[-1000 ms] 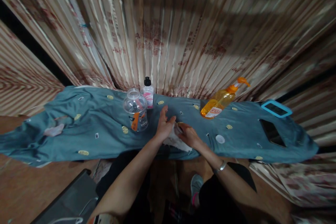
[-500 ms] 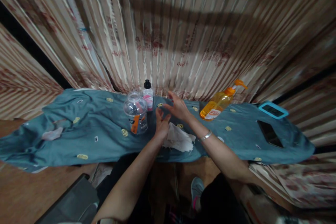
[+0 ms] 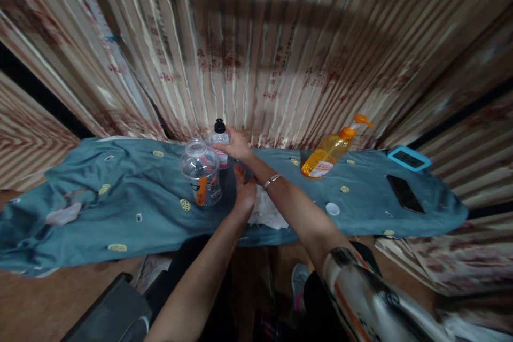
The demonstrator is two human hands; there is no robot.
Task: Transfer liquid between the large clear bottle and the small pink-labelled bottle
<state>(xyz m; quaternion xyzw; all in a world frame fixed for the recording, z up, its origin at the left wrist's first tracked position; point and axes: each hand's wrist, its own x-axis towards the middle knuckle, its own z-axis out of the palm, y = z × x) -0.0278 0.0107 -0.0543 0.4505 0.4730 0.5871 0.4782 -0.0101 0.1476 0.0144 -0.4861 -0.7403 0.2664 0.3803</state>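
My right hand (image 3: 235,146) reaches across to the back of the table and closes round a small clear bottle (image 3: 219,140) with a black cap and pink label. My left hand (image 3: 243,191) lies flat with fingers stretched out on the teal cloth (image 3: 120,192), touching the edge of a crumpled white tissue (image 3: 269,210). A clear plastic jar (image 3: 200,172) with an orange label stands just left of both hands.
An orange pump bottle (image 3: 332,151) leans at the back right. A small white cap (image 3: 332,208) lies near it. A dark phone (image 3: 403,193) and a blue-framed device (image 3: 409,158) lie at the right end. A striped curtain (image 3: 256,48) hangs behind. A grey object (image 3: 108,315) sits low left.
My right hand left the tissue, swung up and leftward across the table, and now grips the small black-capped bottle. My left hand stayed by the tissue.
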